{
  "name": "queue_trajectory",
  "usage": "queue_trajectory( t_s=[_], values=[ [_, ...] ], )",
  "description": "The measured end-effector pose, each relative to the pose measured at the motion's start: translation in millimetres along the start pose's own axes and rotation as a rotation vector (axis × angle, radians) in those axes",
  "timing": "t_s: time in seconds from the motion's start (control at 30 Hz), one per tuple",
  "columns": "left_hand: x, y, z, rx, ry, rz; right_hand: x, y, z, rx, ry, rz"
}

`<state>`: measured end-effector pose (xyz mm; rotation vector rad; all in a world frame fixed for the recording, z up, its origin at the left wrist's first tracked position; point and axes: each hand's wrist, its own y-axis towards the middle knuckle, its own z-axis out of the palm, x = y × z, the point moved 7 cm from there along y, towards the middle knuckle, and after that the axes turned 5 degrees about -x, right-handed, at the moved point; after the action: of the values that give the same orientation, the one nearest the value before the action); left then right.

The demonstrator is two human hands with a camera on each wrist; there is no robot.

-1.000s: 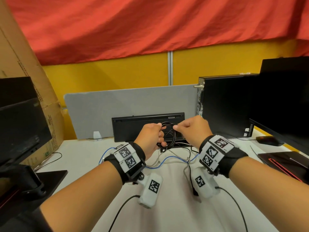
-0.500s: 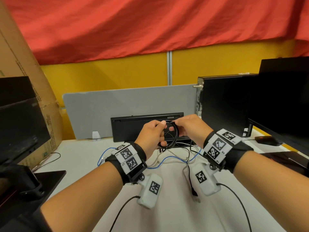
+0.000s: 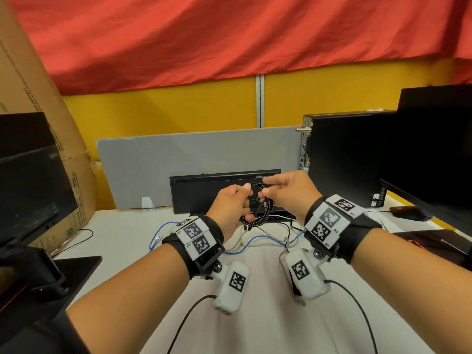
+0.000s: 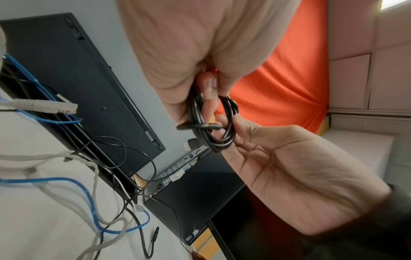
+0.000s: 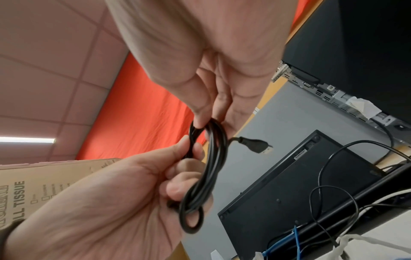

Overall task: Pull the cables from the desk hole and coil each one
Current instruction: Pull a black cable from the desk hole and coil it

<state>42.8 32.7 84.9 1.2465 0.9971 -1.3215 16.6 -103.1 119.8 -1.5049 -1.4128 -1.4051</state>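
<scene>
A thin black cable wound into a small coil (image 3: 258, 208) hangs in the air in front of the upright keyboard. My left hand (image 3: 245, 198) grips the coil's left side with curled fingers and thumb. My right hand (image 3: 264, 187) pinches the top of the coil (image 5: 208, 168) between thumb and fingers. The cable's USB plug (image 5: 255, 144) sticks out free beside the loops (image 4: 213, 126). Below my hands, a blue cable (image 3: 258, 240) and a whitish cable (image 3: 238, 245) lie loose on the white desk, running out of the dark slot (image 4: 55, 116) at the keyboard's foot.
A black keyboard (image 3: 204, 192) leans upright against a grey divider (image 3: 178, 159). A black PC tower (image 3: 342, 154) and a monitor (image 3: 434, 149) stand at the right, another monitor (image 3: 28, 180) and a cardboard box (image 3: 30, 72) at the left. A thin black wire (image 4: 133, 154) loops near the slot.
Both hands keep hold of the black coil. My right hand has shifted its pinch up to the top of the loops, and its wrist has risen slightly.
</scene>
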Motion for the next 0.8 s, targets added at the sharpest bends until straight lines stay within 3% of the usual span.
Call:
queue_trajectory(
  t_s=[0.23, 0.43, 0.57, 0.67, 0.73, 0.8],
  values=[
    [2.3, 2.9, -3.0, 0.022, 0.057, 0.005, 0.2, -3.0, -3.3, -0.058, 0.232, 0.085],
    [14.0, -1.4, -5.4, 0.147, 0.018, -0.062, -5.7, -3.2, 0.8, -0.011, 0.484, 0.194],
    [13.7, -3.6, -16.3, 0.086, 0.112, -0.019, -12.5, -2.8, 10.3, 0.048, 0.487, 0.274],
    [7.7, -2.6, -24.5, 0.003, 0.145, 0.027, -16.3, -3.3, 23.4, 0.159, 0.199, 0.18],
    [6.8, -1.9, -29.5, -0.044, 0.159, 0.036, -11.6, -2.0, 31.4, 0.171, -0.19, -0.014],
    [5.8, -1.5, -39.2, -0.1, 0.15, 0.029, -4.6, -3.4, 39.6, 0.144, -0.392, -0.166]
  ],
)
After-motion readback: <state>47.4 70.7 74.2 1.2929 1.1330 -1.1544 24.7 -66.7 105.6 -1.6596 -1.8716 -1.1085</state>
